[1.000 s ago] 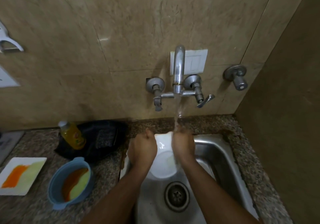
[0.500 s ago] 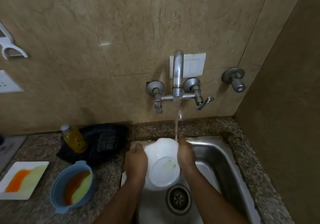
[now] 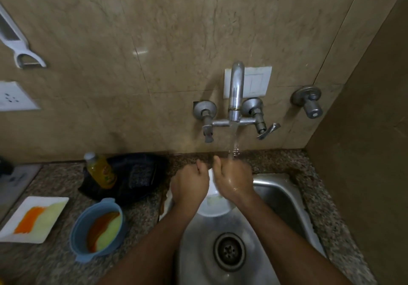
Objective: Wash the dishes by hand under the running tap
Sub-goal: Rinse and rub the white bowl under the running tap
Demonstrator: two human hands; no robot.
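No legible text, brand, number or sign in the head view. The yellow bottle (image 3: 100, 171) on the worktop (image 3: 55, 260) carries a label with red and green marks, too blurred to read. The black bag (image 3: 132, 175) behind it shows pale print, also unreadable.

The tap (image 3: 235, 94) is dull, scuffed metal. The sink (image 3: 284, 198) is brushed steel, wet and shiny. The counter (image 3: 55, 260) is speckled polished stone; the far wall (image 3: 154, 41) glossy marble-like tile. The blue bowl (image 3: 76, 236) at left looks matt plastic, the plate (image 3: 212, 208) glossy white.
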